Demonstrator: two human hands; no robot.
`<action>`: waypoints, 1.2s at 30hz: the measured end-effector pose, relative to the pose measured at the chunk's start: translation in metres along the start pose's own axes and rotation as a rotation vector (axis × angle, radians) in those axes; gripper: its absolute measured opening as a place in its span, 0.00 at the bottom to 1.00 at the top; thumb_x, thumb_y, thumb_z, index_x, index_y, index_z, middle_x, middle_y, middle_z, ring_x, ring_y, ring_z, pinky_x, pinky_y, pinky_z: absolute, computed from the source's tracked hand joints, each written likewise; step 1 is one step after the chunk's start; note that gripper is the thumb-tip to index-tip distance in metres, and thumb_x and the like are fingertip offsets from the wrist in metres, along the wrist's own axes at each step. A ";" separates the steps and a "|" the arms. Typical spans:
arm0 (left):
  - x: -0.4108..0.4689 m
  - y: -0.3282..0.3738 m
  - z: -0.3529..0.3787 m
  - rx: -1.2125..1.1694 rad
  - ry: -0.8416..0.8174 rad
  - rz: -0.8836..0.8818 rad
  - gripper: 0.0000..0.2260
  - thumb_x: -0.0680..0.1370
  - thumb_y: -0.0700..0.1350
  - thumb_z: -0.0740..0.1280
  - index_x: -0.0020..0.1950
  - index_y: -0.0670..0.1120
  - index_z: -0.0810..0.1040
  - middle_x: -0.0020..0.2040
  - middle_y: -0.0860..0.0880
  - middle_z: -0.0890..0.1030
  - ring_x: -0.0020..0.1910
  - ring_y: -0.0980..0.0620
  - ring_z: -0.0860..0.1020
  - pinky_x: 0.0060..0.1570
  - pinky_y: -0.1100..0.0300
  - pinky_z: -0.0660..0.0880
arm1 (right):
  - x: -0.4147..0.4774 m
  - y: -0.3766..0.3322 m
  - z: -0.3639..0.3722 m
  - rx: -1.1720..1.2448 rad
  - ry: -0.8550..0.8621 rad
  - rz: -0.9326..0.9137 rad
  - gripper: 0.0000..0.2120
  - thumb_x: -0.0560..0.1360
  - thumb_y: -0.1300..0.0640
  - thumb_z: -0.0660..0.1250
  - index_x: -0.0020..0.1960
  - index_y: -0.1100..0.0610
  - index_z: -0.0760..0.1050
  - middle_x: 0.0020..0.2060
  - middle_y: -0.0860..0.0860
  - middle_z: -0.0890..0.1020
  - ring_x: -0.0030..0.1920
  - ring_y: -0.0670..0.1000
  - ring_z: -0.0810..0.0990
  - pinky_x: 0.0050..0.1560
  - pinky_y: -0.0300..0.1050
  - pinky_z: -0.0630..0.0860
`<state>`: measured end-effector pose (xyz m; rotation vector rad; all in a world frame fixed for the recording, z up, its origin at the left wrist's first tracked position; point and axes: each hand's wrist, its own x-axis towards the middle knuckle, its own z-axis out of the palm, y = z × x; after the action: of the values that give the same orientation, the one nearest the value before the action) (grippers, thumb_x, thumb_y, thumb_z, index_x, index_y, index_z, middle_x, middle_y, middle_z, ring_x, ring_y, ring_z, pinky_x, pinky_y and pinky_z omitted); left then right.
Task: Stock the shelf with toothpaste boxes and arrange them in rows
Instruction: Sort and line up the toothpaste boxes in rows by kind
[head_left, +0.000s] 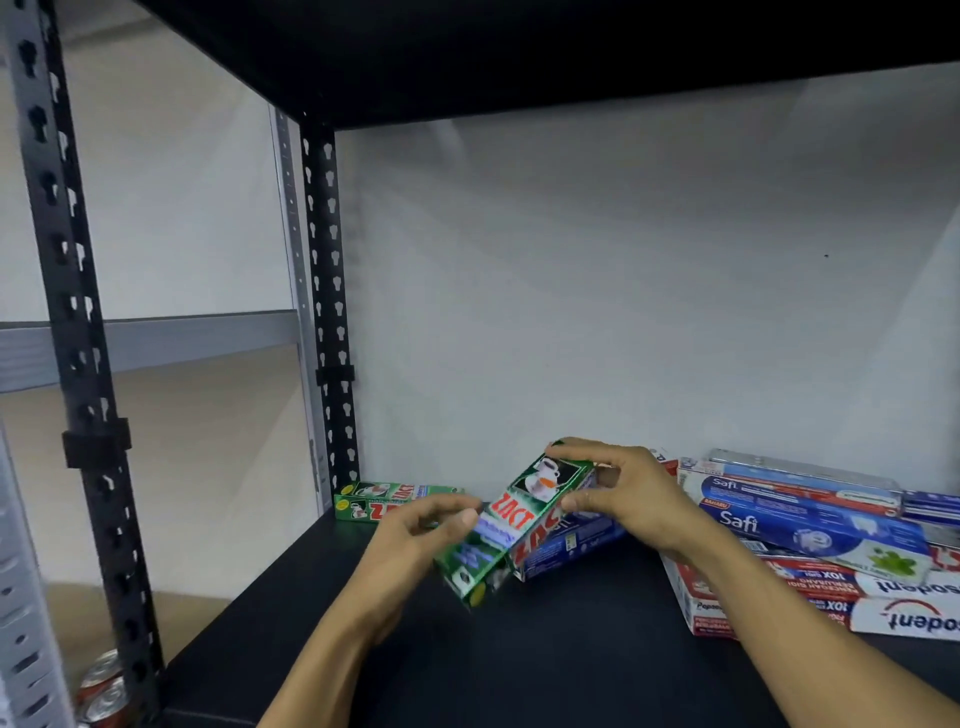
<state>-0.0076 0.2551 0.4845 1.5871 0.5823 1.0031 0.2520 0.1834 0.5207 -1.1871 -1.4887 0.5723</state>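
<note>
Head view: right hand (618, 493) is pinching green box (511, 525) at far end, left hand (421, 535) is gripping its near half; pile (795, 514) lying right of grip.

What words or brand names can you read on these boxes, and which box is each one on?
"ZACT": held green box, gripped by left hand and right hand.
"ZACT", partly hidden: back green box.
"Safi": blue boxes.
"10X", "sodent", upside down: red-and-white boxes.
Smaller print is too blurred to read.
</note>
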 end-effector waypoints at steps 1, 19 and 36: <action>-0.001 0.000 -0.003 -0.015 -0.033 -0.061 0.18 0.72 0.51 0.77 0.60 0.47 0.82 0.57 0.40 0.83 0.57 0.37 0.82 0.60 0.42 0.77 | 0.000 -0.004 0.002 0.018 -0.079 0.022 0.26 0.66 0.69 0.78 0.57 0.46 0.83 0.65 0.41 0.77 0.60 0.46 0.81 0.55 0.44 0.80; 0.011 -0.010 -0.039 -0.358 0.309 -0.111 0.29 0.72 0.31 0.74 0.64 0.54 0.67 0.52 0.36 0.84 0.49 0.32 0.83 0.50 0.35 0.79 | 0.018 0.004 0.125 -0.529 -0.141 -0.105 0.34 0.69 0.59 0.78 0.72 0.47 0.71 0.64 0.42 0.75 0.61 0.42 0.75 0.63 0.34 0.71; 0.017 -0.032 -0.109 0.728 0.634 -0.170 0.22 0.73 0.42 0.76 0.65 0.42 0.78 0.51 0.46 0.83 0.51 0.47 0.79 0.50 0.59 0.73 | 0.044 0.036 0.157 -0.723 -0.042 0.047 0.31 0.72 0.58 0.75 0.73 0.51 0.70 0.63 0.52 0.71 0.64 0.52 0.72 0.66 0.41 0.66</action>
<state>-0.0864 0.3359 0.4613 1.7681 1.6358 1.2419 0.1234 0.2747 0.4646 -1.7658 -1.7710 0.0697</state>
